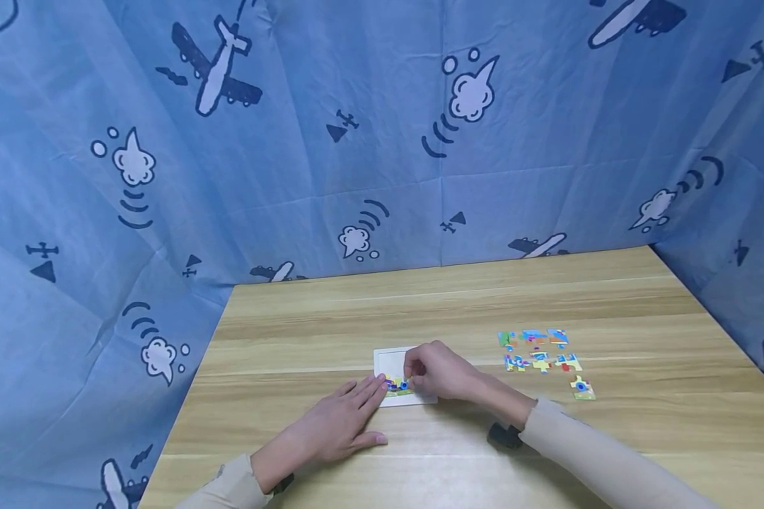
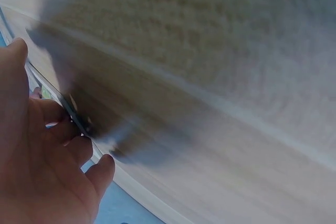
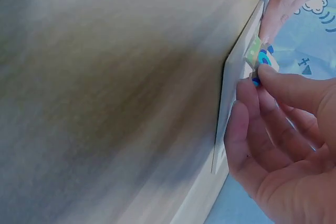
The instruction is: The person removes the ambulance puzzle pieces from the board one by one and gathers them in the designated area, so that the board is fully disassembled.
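Observation:
A white puzzle tray (image 1: 424,400) lies on the table, with colourful jigsaw pieces (image 1: 391,387) along its near side. My left hand (image 1: 346,418) rests with fingers stretched out, fingertips on the tray's left edge and the pieces there. Over the tray's right part, my right hand (image 1: 442,371) pinches a small blue-patterned puzzle piece (image 3: 255,81) between thumb and index finger. In the right wrist view this piece is right at the others in the tray, mostly covered by the thumb (image 3: 278,80). The left wrist view shows the left palm (image 2: 47,166) and mostly bare table.
Several loose puzzle pieces (image 1: 540,362) lie in rough rows on the wooden table (image 1: 305,325) right of the tray, one piece (image 1: 582,387) nearer me. A blue curtain (image 1: 382,141) with airplane prints stands behind the table and along its sides.

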A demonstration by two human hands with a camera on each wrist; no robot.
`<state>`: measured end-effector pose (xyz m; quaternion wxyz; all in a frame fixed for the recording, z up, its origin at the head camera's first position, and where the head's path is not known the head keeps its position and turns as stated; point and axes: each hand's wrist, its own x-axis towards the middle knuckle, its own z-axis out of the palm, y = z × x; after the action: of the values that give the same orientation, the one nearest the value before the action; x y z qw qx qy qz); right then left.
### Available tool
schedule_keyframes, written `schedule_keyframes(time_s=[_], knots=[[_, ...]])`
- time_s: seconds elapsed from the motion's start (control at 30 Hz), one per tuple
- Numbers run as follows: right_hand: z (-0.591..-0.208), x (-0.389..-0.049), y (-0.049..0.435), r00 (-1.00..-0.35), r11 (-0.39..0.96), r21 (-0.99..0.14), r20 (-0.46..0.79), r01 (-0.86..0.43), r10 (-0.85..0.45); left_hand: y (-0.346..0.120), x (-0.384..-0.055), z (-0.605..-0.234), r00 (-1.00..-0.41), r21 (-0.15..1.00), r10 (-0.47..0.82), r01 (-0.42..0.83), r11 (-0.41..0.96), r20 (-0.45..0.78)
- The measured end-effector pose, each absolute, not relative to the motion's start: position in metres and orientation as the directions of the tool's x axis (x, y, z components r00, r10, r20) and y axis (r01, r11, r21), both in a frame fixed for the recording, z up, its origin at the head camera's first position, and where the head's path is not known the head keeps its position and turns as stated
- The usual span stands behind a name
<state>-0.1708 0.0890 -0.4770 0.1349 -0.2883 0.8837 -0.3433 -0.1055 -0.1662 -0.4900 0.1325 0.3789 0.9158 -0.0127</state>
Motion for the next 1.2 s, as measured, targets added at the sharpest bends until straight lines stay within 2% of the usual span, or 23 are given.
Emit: schedule_keyframes(time_s=[0.47,0.97,1.2], knots=[[-0.46,-0.177,0.11,-0.823,0.503,-0.812,-0.051,-0.295,-0.565,-0.167,-0.106,-0.493,-0.672,0.085,0.707,0.709,0.7,-0.219],[-0.438,-0.18,0.174,-0.902,0.528,-0.828,-0.069,-0.187,-0.427,-0.169,-0.107,-0.491,-0.662,0.099,0.723,0.72,0.687,-0.199],[-0.425,-0.174,0.215,-0.917,0.568,-0.807,-0.088,-0.163,-0.388,-0.169,-0.106,-0.491,-0.667,0.106,0.712,0.71,0.697,-0.219]])
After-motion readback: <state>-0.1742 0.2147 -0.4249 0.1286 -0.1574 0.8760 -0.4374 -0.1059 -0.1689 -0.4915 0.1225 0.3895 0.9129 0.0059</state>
